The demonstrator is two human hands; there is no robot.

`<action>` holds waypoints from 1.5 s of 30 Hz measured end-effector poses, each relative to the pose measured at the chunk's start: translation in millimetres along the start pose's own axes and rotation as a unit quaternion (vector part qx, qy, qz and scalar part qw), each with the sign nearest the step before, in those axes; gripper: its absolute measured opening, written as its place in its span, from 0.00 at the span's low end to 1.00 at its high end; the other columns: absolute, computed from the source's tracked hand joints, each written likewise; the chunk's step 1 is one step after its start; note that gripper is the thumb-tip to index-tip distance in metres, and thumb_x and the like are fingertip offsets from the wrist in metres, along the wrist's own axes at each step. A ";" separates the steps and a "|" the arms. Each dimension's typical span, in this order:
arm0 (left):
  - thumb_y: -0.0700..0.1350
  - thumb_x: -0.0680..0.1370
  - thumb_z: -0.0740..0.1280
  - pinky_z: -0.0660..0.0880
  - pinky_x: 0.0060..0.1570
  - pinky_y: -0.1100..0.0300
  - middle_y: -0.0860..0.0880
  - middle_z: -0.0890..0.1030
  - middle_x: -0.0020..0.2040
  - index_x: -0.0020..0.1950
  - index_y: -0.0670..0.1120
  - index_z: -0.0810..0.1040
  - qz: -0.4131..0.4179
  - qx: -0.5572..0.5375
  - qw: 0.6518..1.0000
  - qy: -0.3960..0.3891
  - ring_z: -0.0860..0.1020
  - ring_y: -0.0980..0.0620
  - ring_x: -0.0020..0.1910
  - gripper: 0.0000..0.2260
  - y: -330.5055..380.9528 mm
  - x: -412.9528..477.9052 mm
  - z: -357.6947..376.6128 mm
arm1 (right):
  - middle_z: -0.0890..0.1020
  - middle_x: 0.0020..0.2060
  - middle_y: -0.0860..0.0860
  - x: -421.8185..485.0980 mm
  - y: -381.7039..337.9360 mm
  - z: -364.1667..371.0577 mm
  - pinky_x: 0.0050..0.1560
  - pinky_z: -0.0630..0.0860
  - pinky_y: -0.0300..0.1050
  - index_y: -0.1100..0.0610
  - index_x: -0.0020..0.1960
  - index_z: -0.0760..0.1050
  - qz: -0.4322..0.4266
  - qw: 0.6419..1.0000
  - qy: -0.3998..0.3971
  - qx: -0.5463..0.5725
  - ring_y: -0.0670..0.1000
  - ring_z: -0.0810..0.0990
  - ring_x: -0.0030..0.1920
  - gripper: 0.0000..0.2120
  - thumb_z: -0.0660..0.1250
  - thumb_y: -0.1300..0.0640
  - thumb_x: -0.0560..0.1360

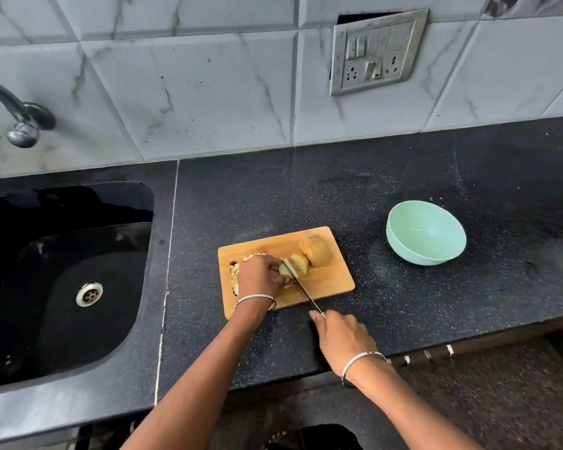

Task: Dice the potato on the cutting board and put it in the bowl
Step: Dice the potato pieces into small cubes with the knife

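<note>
The pale-green bowl is sitting upright on the black speckled table, right of the wooden cutting board and apart from it, showing its bare inside. The potato is lying on the board as a large half, a partly sliced piece under the knife, and diced bits by the left edge. The left hand is curling its grip over the sliced piece and the right hand is clamping its grip on the knife handle, while a black sink is lying to the left below a tap and a switch panel is hanging on the marbled wall tiles.
</note>
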State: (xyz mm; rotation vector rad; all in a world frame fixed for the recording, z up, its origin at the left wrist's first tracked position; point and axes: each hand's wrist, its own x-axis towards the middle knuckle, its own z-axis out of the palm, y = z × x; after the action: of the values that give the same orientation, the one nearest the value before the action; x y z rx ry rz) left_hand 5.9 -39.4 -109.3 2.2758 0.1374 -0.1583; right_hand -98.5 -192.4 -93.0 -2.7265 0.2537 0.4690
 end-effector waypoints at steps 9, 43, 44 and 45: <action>0.37 0.68 0.77 0.80 0.49 0.55 0.52 0.81 0.39 0.55 0.43 0.81 -0.003 -0.007 1.000 0.010 0.82 0.54 0.40 0.16 3.3 -6.1 -3.1 | 0.79 0.53 0.57 -15.0 6.9 -18.4 0.49 0.70 0.54 0.53 0.52 0.73 0.012 0.999 -0.016 0.039 0.63 0.77 0.56 0.24 0.45 0.38 0.82; 0.41 0.72 0.74 0.76 0.47 0.56 0.47 0.85 0.43 0.46 0.47 0.84 -0.047 0.087 0.992 0.072 0.82 0.46 0.45 0.05 11.1 -9.9 0.3 | 0.80 0.55 0.57 -4.9 -10.5 -0.1 0.46 0.71 0.51 0.55 0.57 0.74 -0.008 1.000 -0.008 -0.018 0.62 0.78 0.57 0.25 0.46 0.39 0.83; 0.41 0.72 0.74 0.76 0.47 0.56 0.46 0.85 0.44 0.46 0.47 0.84 -0.048 0.096 0.992 0.071 0.81 0.46 0.46 0.05 11.8 -10.4 0.0 | 0.80 0.55 0.57 -7.4 -7.8 -1.3 0.47 0.72 0.52 0.55 0.57 0.74 -0.011 1.000 -0.008 -0.019 0.62 0.78 0.57 0.25 0.46 0.39 0.83; 0.40 0.72 0.74 0.77 0.48 0.55 0.46 0.85 0.44 0.47 0.47 0.84 -0.046 0.101 0.992 0.068 0.81 0.46 0.47 0.05 11.7 -10.4 -0.5 | 0.80 0.55 0.57 -9.5 -5.2 -3.9 0.49 0.73 0.52 0.54 0.57 0.74 -0.012 1.000 -0.011 -0.016 0.62 0.78 0.57 0.25 0.46 0.39 0.83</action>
State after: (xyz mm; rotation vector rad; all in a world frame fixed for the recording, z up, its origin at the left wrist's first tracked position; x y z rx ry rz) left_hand -2.5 -47.1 -98.6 2.4826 0.3111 -0.0688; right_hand -105.0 -188.0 -84.5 -2.7515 0.2079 0.4998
